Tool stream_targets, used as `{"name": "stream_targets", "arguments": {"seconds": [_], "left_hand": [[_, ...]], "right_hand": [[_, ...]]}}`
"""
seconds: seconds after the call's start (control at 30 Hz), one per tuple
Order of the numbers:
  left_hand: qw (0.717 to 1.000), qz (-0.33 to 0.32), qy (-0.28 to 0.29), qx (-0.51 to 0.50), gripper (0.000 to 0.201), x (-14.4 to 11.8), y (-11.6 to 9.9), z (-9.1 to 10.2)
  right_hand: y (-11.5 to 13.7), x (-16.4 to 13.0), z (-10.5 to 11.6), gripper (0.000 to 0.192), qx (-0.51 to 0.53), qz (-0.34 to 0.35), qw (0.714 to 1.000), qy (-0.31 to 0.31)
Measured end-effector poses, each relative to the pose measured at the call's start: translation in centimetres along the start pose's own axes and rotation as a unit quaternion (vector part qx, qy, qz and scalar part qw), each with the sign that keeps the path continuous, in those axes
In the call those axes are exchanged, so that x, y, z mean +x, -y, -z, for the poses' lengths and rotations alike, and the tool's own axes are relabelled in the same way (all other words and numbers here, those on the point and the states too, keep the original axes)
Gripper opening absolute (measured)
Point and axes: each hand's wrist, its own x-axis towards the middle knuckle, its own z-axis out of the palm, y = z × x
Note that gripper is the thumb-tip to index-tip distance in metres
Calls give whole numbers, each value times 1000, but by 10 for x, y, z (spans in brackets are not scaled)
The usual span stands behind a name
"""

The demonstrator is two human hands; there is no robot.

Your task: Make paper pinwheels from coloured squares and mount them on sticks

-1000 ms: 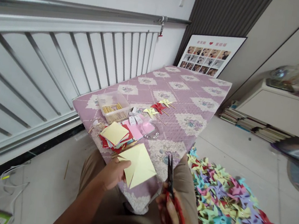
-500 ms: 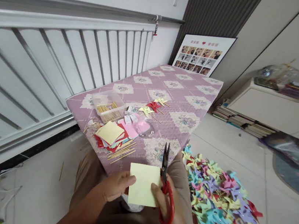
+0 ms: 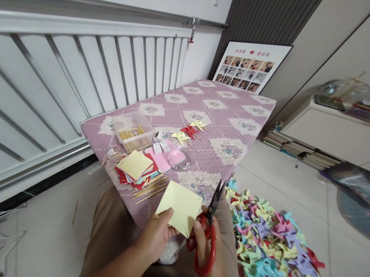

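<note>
Beside a white slatted railing, a table (image 3: 209,114) under a purple floral cloth carries a stack of coloured paper squares (image 3: 135,168) and wooden sticks (image 3: 150,188). At lower centre of the frame, the left hand (image 3: 157,238) pinches a pale yellow paper square (image 3: 180,206) by its near edge, while the right hand (image 3: 206,247) grips red-handled scissors (image 3: 206,233) (blades slightly parted, at the sheet's right corner). Paper pinwheels (image 3: 269,246) cover the floor at lower right.
</note>
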Motion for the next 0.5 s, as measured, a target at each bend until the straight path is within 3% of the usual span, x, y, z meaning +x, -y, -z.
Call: {"name": "stream_targets", "arguments": {"seconds": [0.13, 0.27, 0.4, 0.5], "left_hand": [[998, -38, -45, -34, 41, 14, -21, 9], [996, -63, -57, -35, 40, 25, -34, 16], [996, -72, -45, -40, 36, 31, -41, 16], [995, -76, -45, -42, 36, 34, -43, 14]], "right_hand": [[-5, -13, 18, 51, 64, -19, 987, 147], [-19, -23, 34, 64, 31, -50, 954, 293], [-32, -27, 38, 72, 6, -76, 937, 339], [-34, -28, 37, 67, -1, -96, 942, 322]]}}
